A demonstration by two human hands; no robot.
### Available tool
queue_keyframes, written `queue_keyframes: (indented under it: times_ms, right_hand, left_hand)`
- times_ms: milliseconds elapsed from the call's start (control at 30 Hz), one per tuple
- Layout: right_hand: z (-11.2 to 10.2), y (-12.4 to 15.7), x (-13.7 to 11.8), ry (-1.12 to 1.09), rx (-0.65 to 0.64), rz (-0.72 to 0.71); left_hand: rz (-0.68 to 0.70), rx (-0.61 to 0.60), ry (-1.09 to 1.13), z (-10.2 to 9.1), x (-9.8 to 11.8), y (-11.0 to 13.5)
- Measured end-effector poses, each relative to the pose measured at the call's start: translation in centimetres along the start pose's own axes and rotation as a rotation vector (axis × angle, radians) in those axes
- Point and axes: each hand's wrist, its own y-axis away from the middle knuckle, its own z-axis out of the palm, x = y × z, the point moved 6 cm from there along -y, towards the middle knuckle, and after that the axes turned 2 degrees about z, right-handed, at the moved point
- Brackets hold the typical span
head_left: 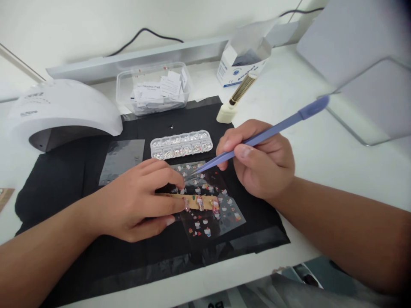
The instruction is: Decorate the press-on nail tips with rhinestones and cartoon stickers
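Gripping — right hand (260,164): tweezers (274,130); left hand (141,203): wooden stick (207,202) | sticker sheets (231,210) beneath | gem case (181,144), lamp (69,107) beyond

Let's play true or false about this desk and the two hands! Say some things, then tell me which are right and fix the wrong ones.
1. The right hand holds blue tweezers. True.
2. The left hand holds a spoon. False: it holds a stick with decorated nails on it.
3. The white lamp is left of the clear tub. True.
4. The bottle lies on its side. False: it stands upright.
5. Paper packets lie inside the tub. True.
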Motion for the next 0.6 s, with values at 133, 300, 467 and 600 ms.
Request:
queue_keyframes:
  times_ms: [133,300,467,600]
  right_hand:
    - [-0.02,0.00,-0.02,0.012,0.014,0.015]
    - [0.04,-0.05,-0.06,0.024,0.017,0.006]
    - [0.11,-0.12,-0.11,-0.001,-0.014,-0.038]
    - [0.01,-0.11,0.00,0.024,-0.008,-0.016]
  left_hand:
    - [-0.005,-0.014,-0.014,0.00,0.02,0.01]
    - [-0.010,-0.035,-0.017,0.06,0.02,0.09]
    - [-0.017,-0.037,-0.023,0.02,0.03,0.07]
    - [-0.016,-0.032,-0.025,-0.04,0.04,-0.07]
